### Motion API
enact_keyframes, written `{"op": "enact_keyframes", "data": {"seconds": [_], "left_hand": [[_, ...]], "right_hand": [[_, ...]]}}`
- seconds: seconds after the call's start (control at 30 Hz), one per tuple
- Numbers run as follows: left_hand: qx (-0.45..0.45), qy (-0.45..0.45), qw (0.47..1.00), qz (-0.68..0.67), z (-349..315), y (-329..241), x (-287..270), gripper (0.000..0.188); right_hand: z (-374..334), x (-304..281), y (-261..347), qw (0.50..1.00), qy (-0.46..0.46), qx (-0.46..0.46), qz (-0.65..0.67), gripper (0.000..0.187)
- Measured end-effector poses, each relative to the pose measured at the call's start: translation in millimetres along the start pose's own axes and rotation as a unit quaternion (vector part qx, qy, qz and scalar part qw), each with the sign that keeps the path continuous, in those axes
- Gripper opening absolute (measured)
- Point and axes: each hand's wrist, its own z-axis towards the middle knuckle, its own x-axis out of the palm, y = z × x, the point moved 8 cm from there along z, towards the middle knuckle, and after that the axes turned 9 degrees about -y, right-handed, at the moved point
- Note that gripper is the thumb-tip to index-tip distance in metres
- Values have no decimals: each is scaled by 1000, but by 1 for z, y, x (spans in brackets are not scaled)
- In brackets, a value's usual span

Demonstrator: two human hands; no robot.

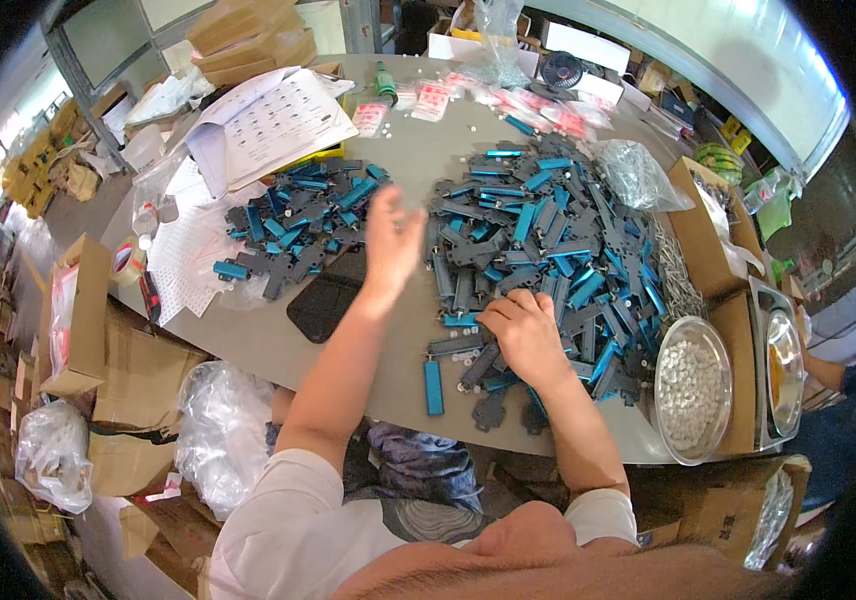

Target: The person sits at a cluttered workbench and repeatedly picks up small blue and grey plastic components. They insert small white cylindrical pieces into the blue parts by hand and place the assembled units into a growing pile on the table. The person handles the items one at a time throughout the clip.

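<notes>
Head view: on the smooth grey table (403,352), a large heap of oblong blue-and-black pieces (548,230) is spread toward the right edge, a smaller heap (298,205) toward the left. Between them the left hand (395,240) is held loose, seemingly empty; the right hand (525,332) is curled at the large heap — its grasp cannot be told. Picking seems in hand; next, a secure pinch is needed.

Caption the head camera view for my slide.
Right hand at a large heap of blue-and-grey parts, left hand beside a smaller heap.
</notes>
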Motion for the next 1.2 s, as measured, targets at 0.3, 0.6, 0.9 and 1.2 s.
{"op": "enact_keyframes", "data": {"seconds": [0.3, 0.6, 0.9, 1.2], "left_hand": [[197, 217, 917, 271, -50, -13, 56, 25], [296, 130, 946, 24, -64, -59, 44, 27], [124, 183, 971, -95, -94, -42, 64, 20], [-33, 254, 950, -181, -101, -37, 75, 28]], "right_hand": [[-24, -21, -71, 885, -217, 334, 241, 12], [-37, 28, -81, 403, -210, 493, 742, 23], [-39, 30, -72, 538, -178, 474, 674, 16], [-32, 7, -69, 771, -208, 414, 436, 18]]}}
